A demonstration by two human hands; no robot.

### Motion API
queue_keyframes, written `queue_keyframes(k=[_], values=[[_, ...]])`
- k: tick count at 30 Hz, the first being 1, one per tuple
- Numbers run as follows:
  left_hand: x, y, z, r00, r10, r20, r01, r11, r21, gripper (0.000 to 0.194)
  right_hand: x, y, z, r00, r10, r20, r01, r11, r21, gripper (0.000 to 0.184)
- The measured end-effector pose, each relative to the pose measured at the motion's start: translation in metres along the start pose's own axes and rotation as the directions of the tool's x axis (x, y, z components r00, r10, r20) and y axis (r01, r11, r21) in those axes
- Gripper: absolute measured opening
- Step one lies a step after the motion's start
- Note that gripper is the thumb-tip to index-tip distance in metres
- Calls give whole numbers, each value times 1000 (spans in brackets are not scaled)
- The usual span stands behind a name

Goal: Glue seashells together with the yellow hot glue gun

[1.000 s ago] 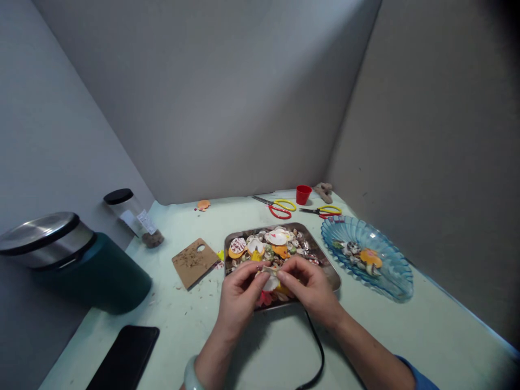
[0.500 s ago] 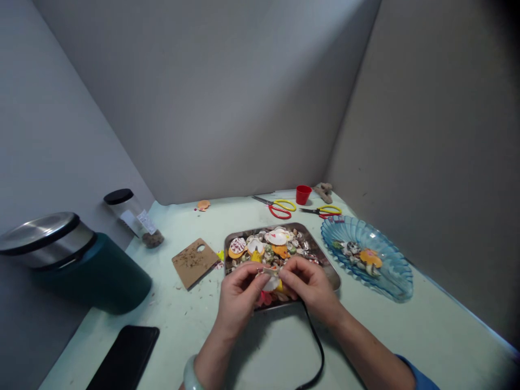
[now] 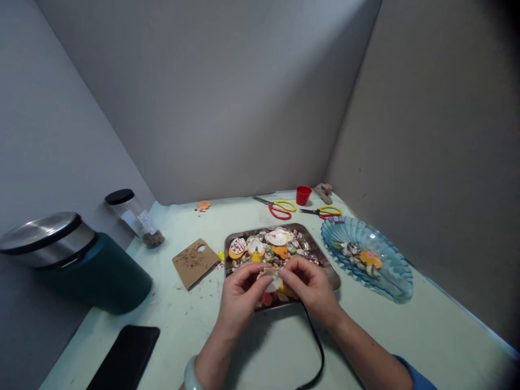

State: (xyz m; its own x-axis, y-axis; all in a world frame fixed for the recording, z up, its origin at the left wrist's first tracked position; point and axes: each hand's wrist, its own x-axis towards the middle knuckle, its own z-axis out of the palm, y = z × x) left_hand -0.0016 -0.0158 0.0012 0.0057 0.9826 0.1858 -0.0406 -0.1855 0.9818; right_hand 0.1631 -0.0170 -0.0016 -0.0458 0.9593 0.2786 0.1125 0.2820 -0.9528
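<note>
My left hand (image 3: 239,297) and my right hand (image 3: 311,288) meet over the near edge of a metal tray (image 3: 332,273). Between their fingertips is a small pale shell (image 3: 270,272), pinched from both sides; the fingers cover part of it. Beneath and around the hands, the tray is heaped with shells, among them a speckled shell (image 3: 238,246) on an orange one, a white shell (image 3: 278,237) with a red mark, and a yellow piece (image 3: 255,255). A black cord (image 3: 319,338) runs from under my right hand toward the near edge.
Left stand a brown board (image 3: 194,265), a clear jar (image 3: 140,219), a dark green flask (image 3: 105,273) and a black phone-like slab (image 3: 125,357). Behind are scissors (image 3: 276,207), pliers-like cutters (image 3: 320,211) and a red cup (image 3: 303,195). A blue glass dish (image 3: 392,271) holding shells lies right.
The pale shell has tilted slightly between my fingertips. Both hands keep nearly the same place, and everything else on the table is unchanged.
</note>
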Motion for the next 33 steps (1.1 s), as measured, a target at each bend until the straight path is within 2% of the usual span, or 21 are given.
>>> queue_keyframes(k=[4,7,11,15,19,23,26,28,30,31,33], values=[[0,-3,-1,1000,-11,-14,11,1000,-8,17,-1,2,2,998,-51,-22,49,996,-79,25],[2,-4,-4,996,-50,-74,43,995,-94,22,0,2,1,992,-125,-1,123,980,-159,21],[7,-4,-10,974,-127,-188,66,952,-298,31,5,1,-3,971,-198,135,235,903,-361,9],[10,-1,-15,968,-160,-192,67,907,-415,34,8,1,-4,952,-72,297,233,798,-555,19],[12,5,-16,964,-160,-214,45,886,-462,34,7,3,-2,947,64,314,140,798,-586,27],[14,9,-15,952,-169,-254,27,877,-480,38,11,7,-12,948,45,314,89,913,-399,28],[13,10,-15,945,-179,-275,29,880,-474,41,17,8,-21,963,128,237,-108,990,-94,36],[13,10,-15,944,-188,-270,46,888,-458,42,18,8,-23,966,158,204,-194,966,170,43],[12,8,-15,948,-195,-251,72,901,-428,43,17,8,-22,969,130,208,-205,896,394,44],[12,8,-15,951,-195,-241,84,910,-405,44,16,8,-21,971,109,211,-198,864,463,43],[11,6,-15,955,-188,-228,101,933,-345,45,11,11,-20,971,107,212,-200,851,486,39]])
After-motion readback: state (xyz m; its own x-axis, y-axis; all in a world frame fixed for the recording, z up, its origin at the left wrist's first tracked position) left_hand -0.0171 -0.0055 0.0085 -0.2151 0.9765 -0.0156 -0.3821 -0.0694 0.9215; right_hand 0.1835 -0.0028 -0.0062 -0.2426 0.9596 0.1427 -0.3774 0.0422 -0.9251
